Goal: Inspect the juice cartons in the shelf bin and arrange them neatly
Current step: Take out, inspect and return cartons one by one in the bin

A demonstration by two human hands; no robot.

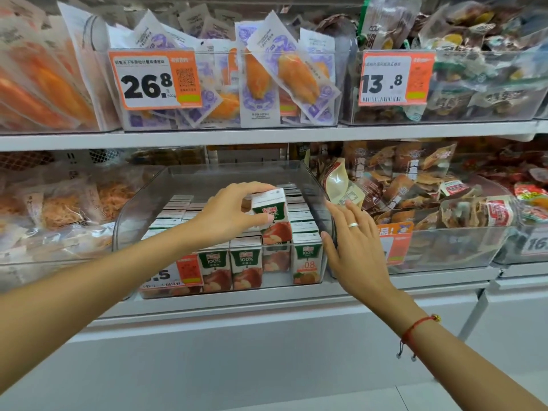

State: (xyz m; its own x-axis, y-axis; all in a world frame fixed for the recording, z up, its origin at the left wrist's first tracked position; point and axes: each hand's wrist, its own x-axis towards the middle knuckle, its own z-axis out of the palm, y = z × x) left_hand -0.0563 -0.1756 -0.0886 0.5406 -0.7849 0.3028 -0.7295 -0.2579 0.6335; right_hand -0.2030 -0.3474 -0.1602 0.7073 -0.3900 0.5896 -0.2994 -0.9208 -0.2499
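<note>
the left hand (pixel 228 215) pinches a small juice carton (pixel 274 216) by its top, thumb on the near face and fingers curled over the far edge, holding it raised and slightly tilted above the other juice cartons (pixel 246 269) packed upright in the clear shelf bin (pixel 321 185). below the raised carton there is a gap in the front row. the right hand (pixel 355 244) is spread flat with straight fingers, its palm against the bin's right front corner, gripping nothing; a ring (pixel 353 224) sits on one finger and a red string bracelet (pixel 415 330) circles the wrist. left of the left hand's wrist, on the bin front, hangs an orange price tag (pixel 175 274), partly covered by the forearm. just right of the right hand lies a bin of brown snack packets (pixel 415 188). above both hands, the upper shelf (pixel 267 134) carries purple-and-white pouches (pixel 284 78).
</note>
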